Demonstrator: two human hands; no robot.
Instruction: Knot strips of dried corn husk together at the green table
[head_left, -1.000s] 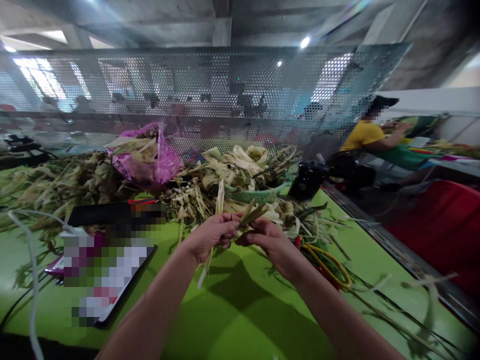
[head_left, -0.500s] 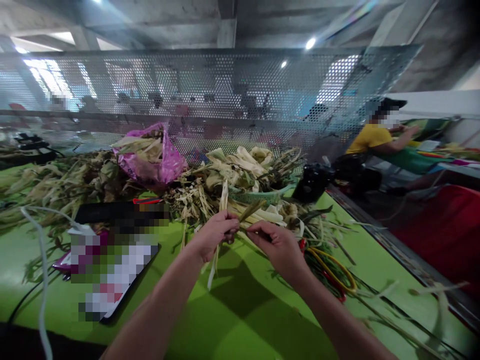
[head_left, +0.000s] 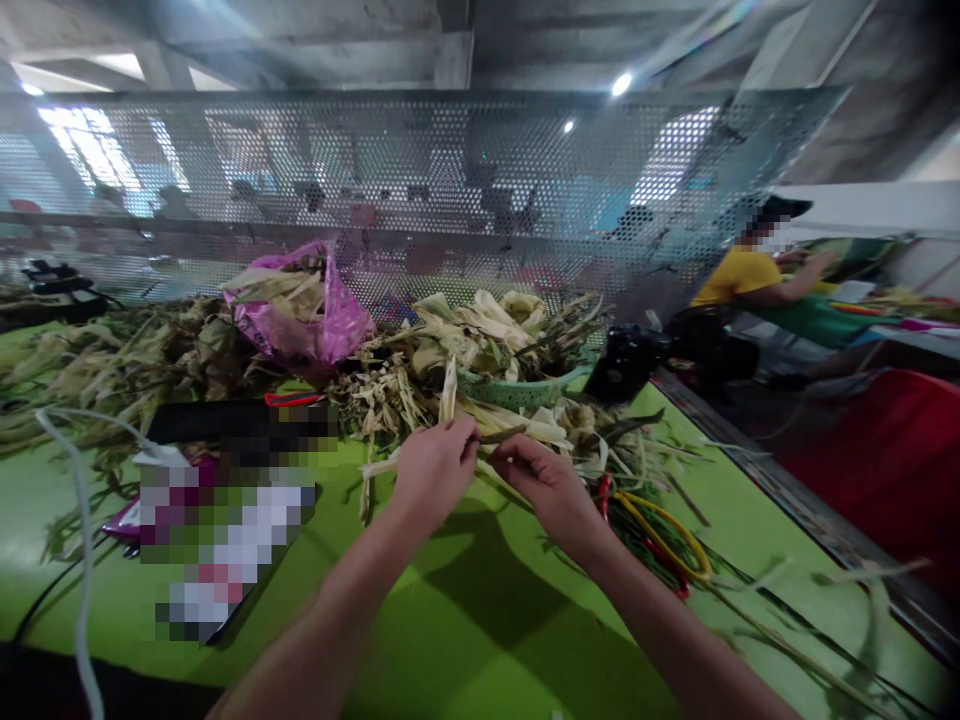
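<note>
My left hand (head_left: 435, 462) is closed around dry corn husk strips. One pale husk strip (head_left: 450, 388) sticks up above its fingers, and another pale end (head_left: 381, 466) pokes out on its left side. Close by on the right, my right hand (head_left: 546, 482) pinches the husk strand between thumb and fingers. A greenish husk piece (head_left: 501, 435) spans the small gap between both hands. Just beyond them stands a green basket (head_left: 517, 393) heaped with pale corn husks (head_left: 487, 330). Exactly how the strips cross inside the fingers is hidden.
A pink plastic bag (head_left: 341, 325) of husks and a brown husk pile (head_left: 172, 350) lie at the back left. Yellow-handled pliers or loops (head_left: 664, 530) rest right of my hand. A perforated metal screen (head_left: 420, 200) stands behind. A person in a yellow top (head_left: 739, 277) sits at right.
My left hand has rolled over so its back shows more. The strip end that hung below it now points out to the left. My right hand stays nearly in place.
</note>
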